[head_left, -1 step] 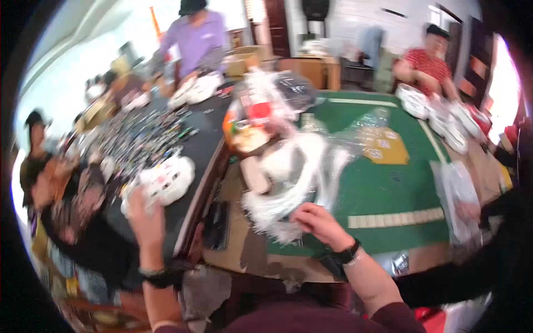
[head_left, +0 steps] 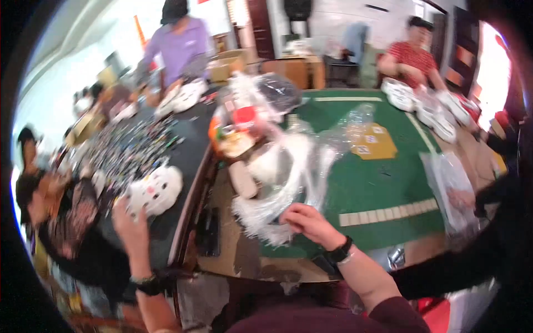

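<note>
White clog (head_left: 157, 191) on black tabletop (head_left: 195, 133), left hand (head_left: 132, 226) at its near end; cannot tell whether gripping. Right hand (head_left: 312, 223) over white stringy bundle (head_left: 252, 216), fingers curled; cannot tell if pinching. Small coloured pieces (head_left: 133, 139) heaped beyond clog. Clear plastic bag (head_left: 360, 117) crowds bundle's far side; pale tile row (head_left: 388, 213) on green tabletop (head_left: 380, 186).

the shoe (head_left: 158, 191) lies left of the strand bundle (head_left: 252, 213).

Left hand (head_left: 132, 226) beside a white shoe (head_left: 166, 183) (slightly blurred).
</note>
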{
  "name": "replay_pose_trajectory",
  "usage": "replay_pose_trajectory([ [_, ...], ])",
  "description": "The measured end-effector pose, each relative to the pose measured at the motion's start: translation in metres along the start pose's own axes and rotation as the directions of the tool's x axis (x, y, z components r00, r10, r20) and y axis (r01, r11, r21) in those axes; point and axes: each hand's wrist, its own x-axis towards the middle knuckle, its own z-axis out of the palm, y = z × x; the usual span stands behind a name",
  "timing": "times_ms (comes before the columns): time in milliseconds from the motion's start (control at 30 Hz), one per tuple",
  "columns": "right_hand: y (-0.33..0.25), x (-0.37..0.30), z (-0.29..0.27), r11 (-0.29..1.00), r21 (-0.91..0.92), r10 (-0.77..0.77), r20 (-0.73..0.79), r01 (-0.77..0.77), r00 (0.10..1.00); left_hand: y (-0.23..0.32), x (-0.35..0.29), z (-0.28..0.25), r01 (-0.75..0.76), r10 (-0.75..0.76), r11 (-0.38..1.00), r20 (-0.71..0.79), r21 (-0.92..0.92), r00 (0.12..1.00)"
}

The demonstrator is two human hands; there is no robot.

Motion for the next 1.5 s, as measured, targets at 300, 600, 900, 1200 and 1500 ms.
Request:
replay_pose_trajectory([
  [300, 0.009, 0.009, -0.019, 0.978, 0.159, -0.137, 0.008, 0.134, 0.991, -0.094, 0.015, 0.004, -0.036, -0.157, 0.854, 0.323, 0.519, 0.933],
  [600, 0.000, 0.008, -0.030, 0.955, 0.208, -0.210, -0.037, 0.213, 0.977, -0.109, 0.015, -0.002, -0.241, 0.171, 0.924, 0.244, 0.297, 0.955],
  [900, -0.023, 0.002, -0.061, 0.862, 0.300, -0.368, -0.182, 0.408, 0.912, 0.067, -0.012, -0.032, -0.173, 0.174, 0.985, 0.180, -0.021, 0.968],
  [1200, -0.045, -0.009, -0.094, 0.701, 0.329, -0.502, -0.404, 0.633, 0.765, 0.185, -0.117, 0.046, -0.180, 0.271, 0.948, 0.372, -0.261, 0.888],
  [1500, -0.028, 0.003, -0.080, 0.818, 0.259, -0.384, -0.419, 0.514, 0.823, 0.186, -0.098, 0.034, -0.447, 0.765, 0.644, 0.529, -0.621, 0.367],
])
